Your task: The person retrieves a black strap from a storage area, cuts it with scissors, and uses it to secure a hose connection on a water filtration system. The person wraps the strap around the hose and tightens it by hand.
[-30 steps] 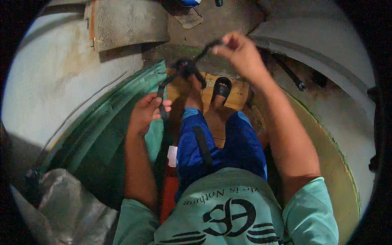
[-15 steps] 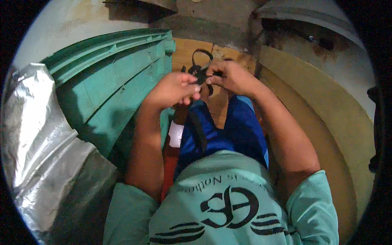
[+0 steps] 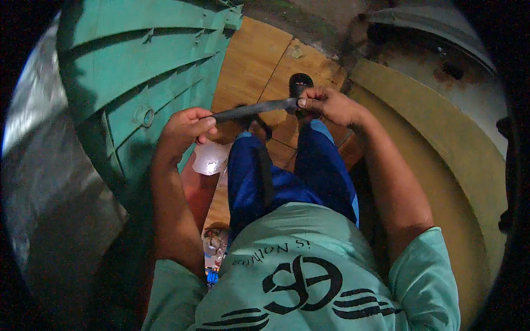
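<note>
A flat black strap [image 3: 256, 109] runs nearly level between my two hands, above my knees. My left hand [image 3: 189, 126] pinches its left end between thumb and fingers. At the other end, my right hand [image 3: 331, 106] closes on it with thumb and forefinger. The strap looks drawn taut, with a slight upward slope to the right. Another dark strip [image 3: 264, 176] hangs down over my blue trousers; whether it joins the strap I cannot tell.
A green ribbed plastic panel [image 3: 132, 66] stands to my left, beside silvery sheeting [image 3: 33, 182]. A tan curved surface [image 3: 425, 116] borders my right. Below are wood-toned floor tiles [image 3: 248, 60], my sandalled foot [image 3: 300, 83] and a whitish piece [image 3: 210, 158] on something red [image 3: 197, 190].
My hands have moved apart, the left one further left. The bunched, looped strap is now stretched straight between them. The view has shifted, showing more floor.
</note>
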### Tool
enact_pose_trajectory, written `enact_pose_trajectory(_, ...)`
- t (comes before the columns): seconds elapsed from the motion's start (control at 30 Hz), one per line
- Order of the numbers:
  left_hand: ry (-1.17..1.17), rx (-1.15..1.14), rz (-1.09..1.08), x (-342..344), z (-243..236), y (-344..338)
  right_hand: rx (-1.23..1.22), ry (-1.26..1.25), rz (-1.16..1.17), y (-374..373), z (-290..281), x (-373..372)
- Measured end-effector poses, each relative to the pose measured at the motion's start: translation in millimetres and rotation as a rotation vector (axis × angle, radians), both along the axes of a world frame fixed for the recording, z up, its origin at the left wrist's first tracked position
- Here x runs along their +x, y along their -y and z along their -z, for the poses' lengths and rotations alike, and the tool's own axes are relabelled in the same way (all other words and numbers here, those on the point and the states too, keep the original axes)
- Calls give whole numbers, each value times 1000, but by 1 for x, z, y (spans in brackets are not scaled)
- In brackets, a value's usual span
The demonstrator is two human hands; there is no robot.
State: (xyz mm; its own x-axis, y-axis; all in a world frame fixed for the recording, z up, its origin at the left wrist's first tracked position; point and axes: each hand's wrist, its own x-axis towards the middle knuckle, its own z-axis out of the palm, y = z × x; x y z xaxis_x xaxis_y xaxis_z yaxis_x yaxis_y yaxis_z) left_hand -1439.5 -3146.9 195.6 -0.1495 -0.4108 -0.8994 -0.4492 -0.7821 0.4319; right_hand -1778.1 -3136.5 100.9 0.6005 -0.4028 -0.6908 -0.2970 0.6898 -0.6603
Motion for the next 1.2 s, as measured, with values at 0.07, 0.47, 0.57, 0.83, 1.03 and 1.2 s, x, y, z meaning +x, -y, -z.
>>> enact_pose_trajectory(0.07, 23, -32, -102, 12, -3, -19, 47, 68, 29, -18, 1, 12)
enact_pose_trajectory(0.47, 108, -227, -394, 100, -46, -121, -162, -26, -55, -71, -59, 82)
enact_pose_trajectory(0.57, 41, -264, -499, 107, -84, -146, -147, -2, -81, -79, -92, 113)
enact_pose_trajectory(0.83, 77, -312, -577, 145, -71, -288, -301, -144, -484, -104, -117, 160)
enact_pose_trajectory(1.03, 118, -273, -969, 142, -46, -401, -725, -3, -1105, -106, -88, 172)
enact_pose_trajectory(1.2, 320, -244, -1121, 109, -47, -451, -687, 260, -1224, -105, -99, 206)
